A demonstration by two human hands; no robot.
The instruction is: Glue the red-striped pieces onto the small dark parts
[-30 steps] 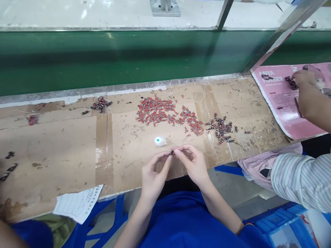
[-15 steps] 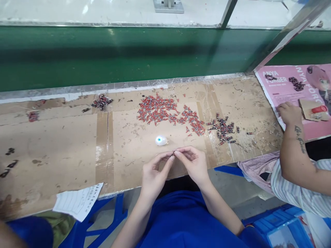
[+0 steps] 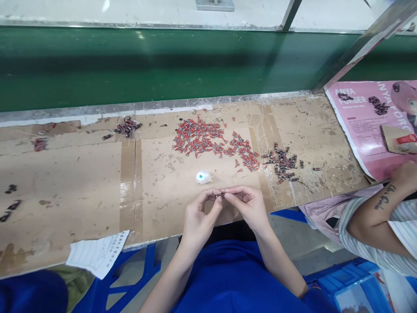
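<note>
Between my fingertips is a small red-and-dark clip-like part [image 3: 221, 194], too small to make out in detail. My left hand [image 3: 201, 214] pinches one end between thumb and forefinger. My right hand [image 3: 250, 205] pinches the other end, its fingers curled close to the left ones. Just beyond the hands lies a small white rounded object [image 3: 203, 177] with a blue spot. Farther off spreads a heap of small red clip-like parts [image 3: 198, 135] with metal ends. To its right is a pile of black-and-red parts [image 3: 282, 164].
The cardboard-covered bench [image 3: 163, 208] ends at a green panel [image 3: 146, 69]. A paper sheet [image 3: 97, 254] overhangs the front edge. More small parts [image 3: 127, 126] lie at left. On the right, a co-worker's tattooed arm [image 3: 381, 206] is beside a pink poster [image 3: 353, 126].
My hands have shifted slightly right, and more of the part shows between the fingertips. The co-worker's hand on the right has drawn back from the poster toward the bench's front edge.
</note>
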